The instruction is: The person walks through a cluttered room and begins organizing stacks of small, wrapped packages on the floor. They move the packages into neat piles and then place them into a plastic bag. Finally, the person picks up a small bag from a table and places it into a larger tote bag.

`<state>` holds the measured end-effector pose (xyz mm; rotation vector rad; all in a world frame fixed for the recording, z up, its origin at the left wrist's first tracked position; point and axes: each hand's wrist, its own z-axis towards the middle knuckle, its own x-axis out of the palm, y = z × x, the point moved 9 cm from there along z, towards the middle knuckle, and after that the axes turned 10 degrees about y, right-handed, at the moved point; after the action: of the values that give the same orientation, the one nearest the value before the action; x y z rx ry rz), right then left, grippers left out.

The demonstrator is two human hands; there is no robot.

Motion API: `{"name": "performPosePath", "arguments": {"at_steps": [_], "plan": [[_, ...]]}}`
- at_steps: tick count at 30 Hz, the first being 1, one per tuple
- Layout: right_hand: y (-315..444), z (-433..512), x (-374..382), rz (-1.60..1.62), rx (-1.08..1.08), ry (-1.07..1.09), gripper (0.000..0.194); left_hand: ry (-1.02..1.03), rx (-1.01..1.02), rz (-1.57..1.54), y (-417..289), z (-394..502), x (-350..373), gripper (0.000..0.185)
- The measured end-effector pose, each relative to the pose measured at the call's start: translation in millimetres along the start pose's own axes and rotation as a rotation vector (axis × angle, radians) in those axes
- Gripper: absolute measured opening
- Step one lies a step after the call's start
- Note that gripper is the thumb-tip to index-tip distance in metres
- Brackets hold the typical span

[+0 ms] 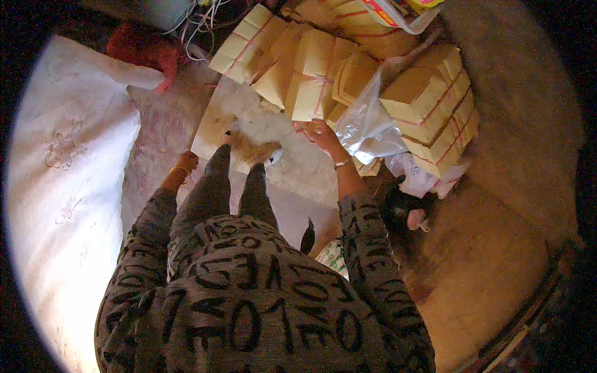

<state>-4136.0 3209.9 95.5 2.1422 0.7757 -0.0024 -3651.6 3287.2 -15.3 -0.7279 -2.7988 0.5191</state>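
Note:
My right hand point(322, 135) is at the lower end of a yellowish bundle tied with red string point(311, 77), its fingers around something small and reddish that I cannot make out. Beside it lies a clear plastic bag point(371, 126). More tied bundles stand in a row behind, and a tall stack of tied bundles point(436, 112) is on the right. My left hand point(188, 162) hangs by my left leg with its fingers curled; whether it holds anything is not plain. A grey-white sheet point(298, 158) lies on the floor under my feet.
A bright white cloth with a flower pattern point(70, 186) hangs or lies along the left side. A red cloth point(144, 56) and tangled pale cables point(200, 28) are at the back left. White plastic bags point(419, 177) lie below the right stack, near a brown wall point(475, 252).

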Motion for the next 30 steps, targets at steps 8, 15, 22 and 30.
{"name": "performPosePath", "arguments": {"at_steps": [8,15,22,30], "plan": [[20,-14,-84,0.158,0.280,-0.033,0.057,-0.165,-0.195,-0.174,79,-7,-29,0.016],[-84,-82,-220,-0.223,0.515,-0.389,0.061,-0.098,-0.219,-0.119,71,-20,-1,0.017],[-85,-88,-246,0.024,0.534,-0.459,0.041,-0.070,-0.056,-0.229,36,-28,17,0.017],[-71,-79,-206,0.408,0.366,-0.479,0.025,0.022,-0.049,-0.111,35,-12,18,0.019]]}}
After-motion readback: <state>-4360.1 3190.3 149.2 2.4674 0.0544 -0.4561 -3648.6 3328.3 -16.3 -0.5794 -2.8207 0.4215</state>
